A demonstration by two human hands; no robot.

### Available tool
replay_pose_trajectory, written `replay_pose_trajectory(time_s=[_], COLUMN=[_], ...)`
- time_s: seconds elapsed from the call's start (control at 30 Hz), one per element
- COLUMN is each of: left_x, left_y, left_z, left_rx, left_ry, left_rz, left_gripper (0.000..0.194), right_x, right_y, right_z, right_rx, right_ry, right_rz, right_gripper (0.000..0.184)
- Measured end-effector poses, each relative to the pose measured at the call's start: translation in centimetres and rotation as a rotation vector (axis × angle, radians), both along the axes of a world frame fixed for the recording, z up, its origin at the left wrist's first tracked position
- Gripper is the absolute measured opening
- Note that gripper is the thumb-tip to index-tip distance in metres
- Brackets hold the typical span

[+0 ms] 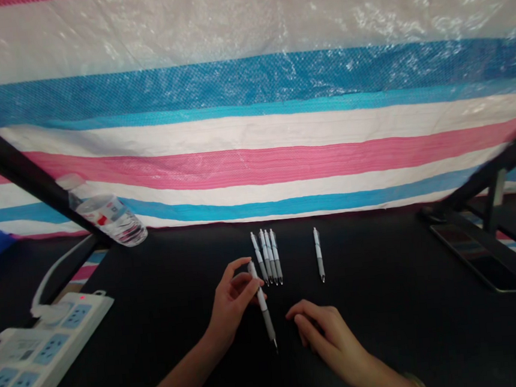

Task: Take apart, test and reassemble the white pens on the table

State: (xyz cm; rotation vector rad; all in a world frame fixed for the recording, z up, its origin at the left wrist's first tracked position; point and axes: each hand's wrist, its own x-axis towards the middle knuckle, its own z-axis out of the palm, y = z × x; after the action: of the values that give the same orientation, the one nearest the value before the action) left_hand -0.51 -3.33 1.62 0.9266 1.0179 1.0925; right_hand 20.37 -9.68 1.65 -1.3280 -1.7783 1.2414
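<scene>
My left hand (234, 298) pinches a click pen (263, 307) with a white barrel and grey grip. The pen slants with its metal tip down and towards me, and the index finger rests by its top end. My right hand (327, 335) hovers over or rests on the table just right of the tip, fingers loosely bent, holding nothing. Beyond the hands lies a group of several similar white and grey pens (271, 257), side by side with tips towards me. Another single pen (319, 254) lies apart on the right.
The black table (396, 326) carries a white power strip (68, 348) with a lit red light at left. A clear plastic bottle (113, 218) leans at back left. A dark phone (478, 258) lies at right. Black frame bars flank both sides; a striped plastic sheet (255, 166) hangs behind.
</scene>
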Motion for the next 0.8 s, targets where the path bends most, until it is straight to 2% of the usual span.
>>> replay_pose_trajectory(time_s=[0.2,0.33,0.5,0.67,0.8], left_x=[0.1,-0.1,-0.5,-0.3,-0.3], left_y=[0.2,0.8,4.2,8.4,8.6], left_z=[-0.2,0.3,0.5,-0.6,-1.1], left_rx=[-0.001,-0.029,0.032,0.097,0.095], left_ry=[0.010,0.055,0.191,0.249,0.252], left_rz=[0.017,0.002,0.014,0.090,0.080], left_gripper=[0.050,0.055,0.055,0.057,0.061], right_x=[-0.1,0.0,0.1,0.1,0.8], right_y=[-0.1,0.1,0.2,0.1,0.5], right_z=[-0.1,-0.3,-0.6,-0.6,-0.1], right_rx=[-0.012,-0.004,0.005,0.010,0.127], right_ry=[0.006,0.009,0.007,0.005,-0.078], right_rz=[0.003,-0.007,-0.018,-0.012,-0.043], right_gripper=[0.041,0.043,0.043,0.042,0.036])
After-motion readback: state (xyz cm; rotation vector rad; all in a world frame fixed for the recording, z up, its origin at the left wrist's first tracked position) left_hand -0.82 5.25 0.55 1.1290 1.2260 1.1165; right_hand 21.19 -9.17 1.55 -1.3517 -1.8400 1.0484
